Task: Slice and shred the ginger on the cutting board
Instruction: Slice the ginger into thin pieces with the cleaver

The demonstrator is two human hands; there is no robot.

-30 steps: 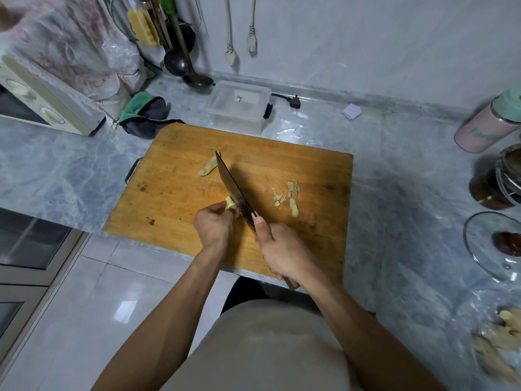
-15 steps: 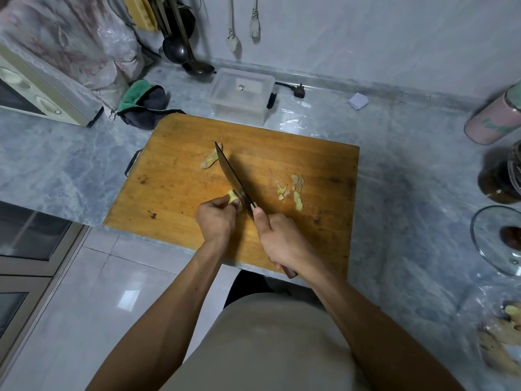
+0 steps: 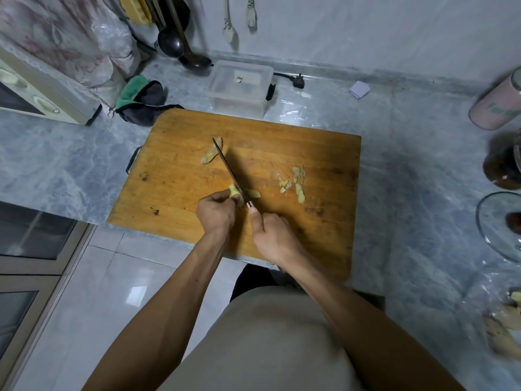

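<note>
Since half a second ago the cleaver (image 3: 229, 170) has come down through the ginger piece (image 3: 233, 191), and a new pale slice (image 3: 253, 193) now lies just right of the blade. Nearest, the right hand (image 3: 275, 238) is curled around the cleaver handle, thumb along the top. The left hand (image 3: 217, 214) pinches the yellow ginger piece with bent fingers against the wooden cutting board (image 3: 174, 176). Earlier slices (image 3: 294, 183), thin and yellowish, lie further right on the board. A longer ginger strip (image 3: 210, 156) lies beyond, beside the blade tip. On the grey bench (image 3: 408, 165) behind stands a clear plastic box (image 3: 239, 86). At far right a pink tin (image 3: 496, 105) carries green writing that I cannot read.
</note>
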